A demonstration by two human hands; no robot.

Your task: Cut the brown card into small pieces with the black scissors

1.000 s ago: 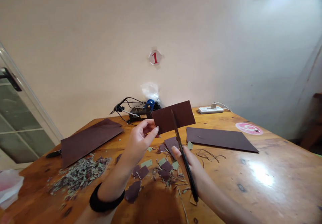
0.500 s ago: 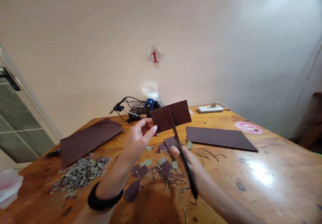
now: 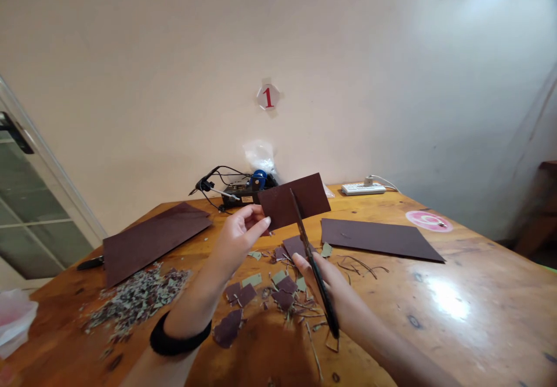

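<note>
My left hand [image 3: 244, 229] pinches the lower left corner of a dark maroon rectangular sheet [image 3: 315, 194], held up above the table. Scissors [image 3: 319, 285] with dark handles are gripped in my right hand [image 3: 328, 282]. Their blades point up and lie across the middle of the sheet, the tip close to its upper part. Below my hands, maroon cut pieces [image 3: 248, 295], pale green pieces [image 3: 252, 280] and thin strips [image 3: 314, 349] are scattered on the wooden table [image 3: 383, 323].
Larger maroon sheets lie on the left [image 3: 152, 242] and right [image 3: 383, 239]. A heap of fine scraps [image 3: 139, 300] sits at left. Behind stand a black device with cables [image 3: 239, 192] and a white power strip [image 3: 363, 188]. A plastic bag [image 3: 15, 320] is at the left edge.
Almost nothing differs. The view has shifted slightly; the hands, sheet and scissors keep nearly the same pose, with the scissors still across the sheet.
</note>
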